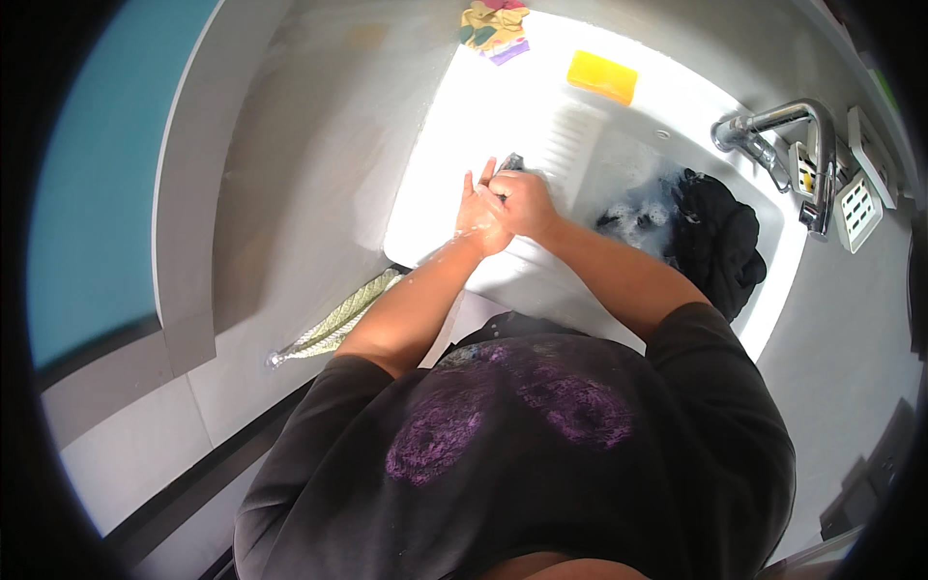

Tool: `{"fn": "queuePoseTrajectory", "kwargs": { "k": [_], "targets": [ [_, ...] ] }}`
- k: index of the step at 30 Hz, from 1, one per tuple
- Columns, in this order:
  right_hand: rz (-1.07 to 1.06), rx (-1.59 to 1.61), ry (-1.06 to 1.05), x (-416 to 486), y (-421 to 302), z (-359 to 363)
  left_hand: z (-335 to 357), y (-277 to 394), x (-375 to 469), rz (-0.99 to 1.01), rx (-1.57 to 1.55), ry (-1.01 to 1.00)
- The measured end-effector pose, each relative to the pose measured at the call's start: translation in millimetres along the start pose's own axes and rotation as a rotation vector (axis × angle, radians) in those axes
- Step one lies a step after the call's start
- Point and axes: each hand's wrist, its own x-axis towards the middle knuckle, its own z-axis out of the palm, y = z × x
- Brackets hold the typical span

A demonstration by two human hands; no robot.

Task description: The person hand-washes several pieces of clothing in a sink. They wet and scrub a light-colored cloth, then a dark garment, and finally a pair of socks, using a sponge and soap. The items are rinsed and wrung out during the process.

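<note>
Over the white sink's ledge, my left hand (478,217) is wet, with two fingers stretched out and apart. Its other fingers are hidden behind my right hand (527,204), which is closed in a fist against it. A small piece of wet dark cloth (512,162) pokes out past the knuckles, gripped by my right hand. Whether the left fingers pinch it too is hidden. Soapy water streaks my left wrist. To the right, a bundle of black fabric (714,239) lies in the basin beside foamy, cloudy water (638,217).
Beyond my hands, a yellow-orange soap bar (602,77) rests on the sink (413,210) near a colourful crumpled cloth (495,30). A chrome faucet (819,138) juts out at right, beside white slotted soap holders (858,212). A pale green towel (348,312) hangs at left.
</note>
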Motion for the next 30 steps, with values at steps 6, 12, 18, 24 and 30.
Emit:
{"fn": "queuePoseTrajectory", "kwargs": {
  "k": [6, 12, 18, 24, 30],
  "targets": [
    [0.218, -0.678, -0.172, 50, 4, -39, -4, 1, 0, -0.016, -0.245, 0.088],
    [0.013, -0.48, -0.382, 30, 5, -36, -2, -3, -2, 0.062, -0.191, 0.124],
    [-0.135, -0.305, 0.418, 39, 52, -41, 2, -3, -11, -0.166, -0.323, 0.257],
    [0.262, 0.269, 0.165, -16, -28, 18, 3, -8, -4, -0.047, -0.079, 0.097],
    [-0.114, -0.423, -0.086, 33, 26, -30, -3, -10, -4, 0.071, -0.193, 0.073]
  ]
}}
